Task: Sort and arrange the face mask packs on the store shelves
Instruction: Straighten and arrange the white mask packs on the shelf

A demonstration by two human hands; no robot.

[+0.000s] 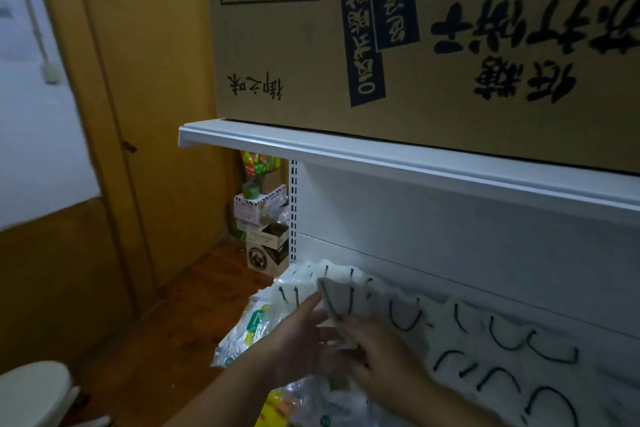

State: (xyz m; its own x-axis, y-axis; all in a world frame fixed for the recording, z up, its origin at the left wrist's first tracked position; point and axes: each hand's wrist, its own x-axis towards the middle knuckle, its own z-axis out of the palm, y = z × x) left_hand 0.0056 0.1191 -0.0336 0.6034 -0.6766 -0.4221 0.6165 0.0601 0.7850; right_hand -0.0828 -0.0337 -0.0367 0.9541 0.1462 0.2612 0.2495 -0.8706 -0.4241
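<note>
We see the face mask packs (485,350) as clear plastic sleeves with white masks inside, their dark ear loops showing as curved lines through the wrapping. They lie in an overlapping row along the lower shelf, leaning against the white back panel (450,229), and the row runs from the left end of the shelf out past the right edge of the view. We cannot count them exactly because they overlap; more than ten ear loops are visible.

Two hands work at the left end of the row. Our left hand (294,340) has its fingers stretched forward, lying against the wrapping of a pack. Our right hand (377,354) curls its fingers round the edge of one pack (343,298) at the front of the row.

One white shelf (381,152) hangs above, carrying one big cardboard box (415,38) with dark printed characters. Beyond the shelf end, a stack of small cartons (266,236) stands on the wooden floor (173,322) beside one wooden door (149,97).
</note>
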